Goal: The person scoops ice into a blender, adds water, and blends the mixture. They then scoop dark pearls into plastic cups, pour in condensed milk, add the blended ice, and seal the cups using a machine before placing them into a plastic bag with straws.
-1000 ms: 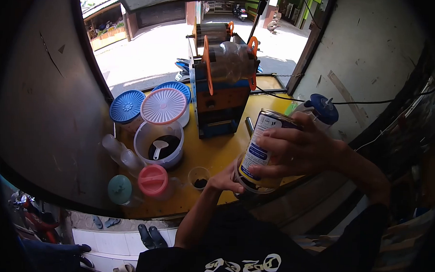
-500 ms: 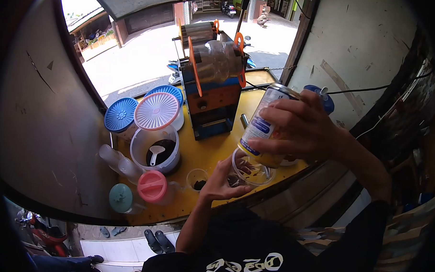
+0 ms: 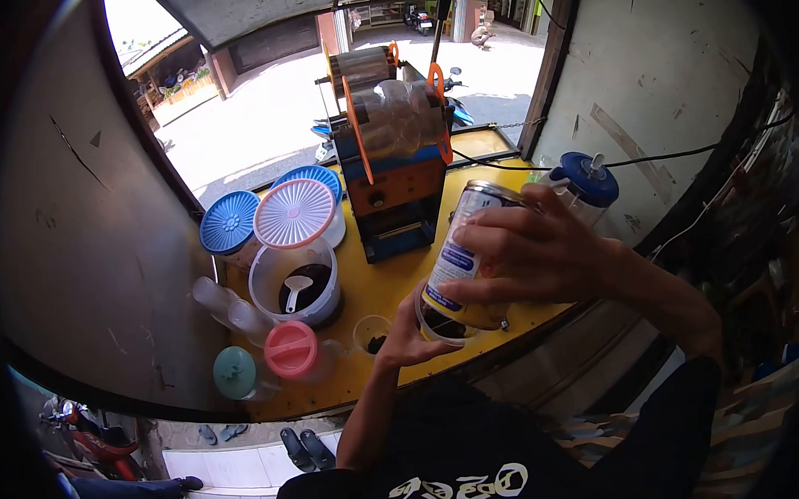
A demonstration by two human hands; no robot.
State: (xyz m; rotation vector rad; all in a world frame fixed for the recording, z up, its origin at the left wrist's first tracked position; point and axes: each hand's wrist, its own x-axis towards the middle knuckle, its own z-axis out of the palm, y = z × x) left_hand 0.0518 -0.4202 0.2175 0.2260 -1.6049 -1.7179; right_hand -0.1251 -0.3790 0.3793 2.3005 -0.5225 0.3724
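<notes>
Now, the R hand [image 3: 540,259] has its grip clamped on a can [image 3: 464,247], w/ fingers wrapped round the side. The can is tipped, w/ its low end right over the mouth of a clear cup [image 3: 449,332]. The L hand [image 3: 402,339] has its grip closed round that cup, thumb near the front. Dark stuff shows in the cup. Both things are up close to the person's shirt [image 3: 498,442], by the near edge of the yellow worktop [image 3: 389,289]. Can't tell if the can touches the cup.

Just L of the L hand, a small cup [image 3: 372,335] w/ dark bits sits on the worktop. Next to it is a jug w/ a pink-red lid [image 3: 290,350], then a jug w/ a green lid [image 3: 235,372]. Behind them, a big clear tub [image 3: 266,289] holds dark stuff & a white scoop [image 3: 298,290]. A pale pink lid [image 3: 293,212] is at the tub's back edge, near 2 blue lids [image 3: 229,222]. Clear cups [image 3: 226,305] lie in a row by the L wall. A blue & orange machine [image 3: 393,192] w/ rolls of clear film stands mid-back. A blue-lid jug [image 3: 587,181] is behind the R hand.
</notes>
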